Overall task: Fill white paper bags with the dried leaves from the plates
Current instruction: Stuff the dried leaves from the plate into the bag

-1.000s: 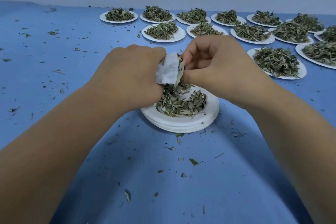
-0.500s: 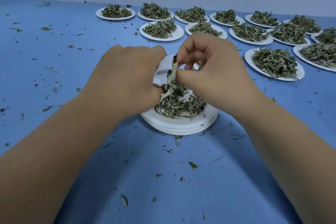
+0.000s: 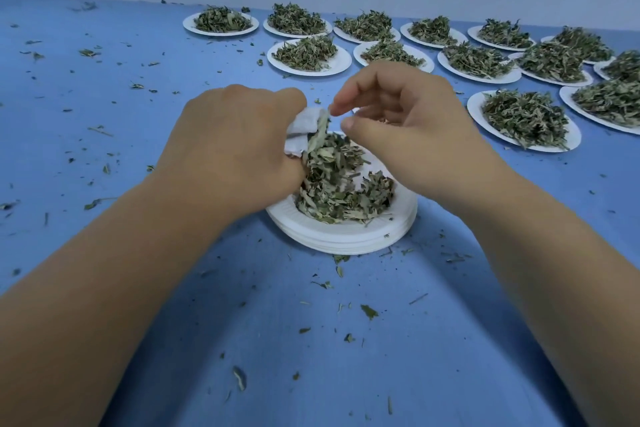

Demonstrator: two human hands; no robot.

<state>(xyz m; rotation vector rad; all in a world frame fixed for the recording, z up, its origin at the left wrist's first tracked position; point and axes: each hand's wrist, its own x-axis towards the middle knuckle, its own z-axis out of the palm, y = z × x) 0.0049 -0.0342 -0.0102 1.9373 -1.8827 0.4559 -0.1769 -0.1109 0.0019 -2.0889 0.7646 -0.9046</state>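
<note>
A small white paper bag (image 3: 302, 125) is gripped in my left hand (image 3: 235, 149) just above a stack of white plates (image 3: 346, 236). Dried green leaves (image 3: 341, 196) are heaped on the top plate, and a clump of them hangs from the bag's mouth down to the heap. My right hand (image 3: 415, 128) hovers to the right of the bag. Its fingers are loosely curled, and the thumb and forefinger tips sit slightly apart near the bag's mouth with no leaf pinched between them.
Several white plates (image 3: 309, 57) heaped with dried leaves stand in rows at the back and right, the nearest one (image 3: 523, 121) just right of my right hand. Leaf crumbs lie scattered over the blue table (image 3: 104, 114). A pale wall runs behind.
My right hand has let go of the leaves it was pushing into the bag and lifted a little, its thumb and forefinger now apart. My left hand keeps hold of the bag.
</note>
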